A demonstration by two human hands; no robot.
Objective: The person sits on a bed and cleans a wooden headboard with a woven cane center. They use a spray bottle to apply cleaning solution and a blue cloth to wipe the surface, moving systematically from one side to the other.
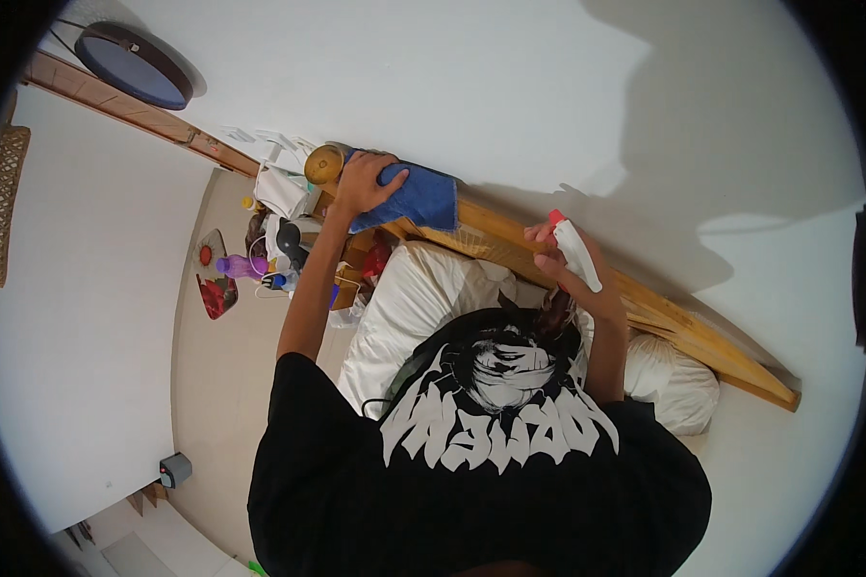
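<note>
A blue cloth [429, 200] is draped over the top of a wooden headboard [498, 223], close to the round wooden knob [323, 164] at its left end. My left hand [364, 185] grips the cloth against the wood, thumb apart from the other fingers. In my right hand [600, 290] is a spray bottle with a white and red trigger head [577, 256]. Its brown body is partly hidden by the hand. This bottle is held in front of the headboard, right of the cloth.
White pillows [404, 303] lie below the headboard, another pillow [678, 385] farther right. On the left are a purple bottle [241, 266] and several small items. A white wall [510, 87] rises behind the headboard, with a round dark-rimmed object [135, 67] at upper left.
</note>
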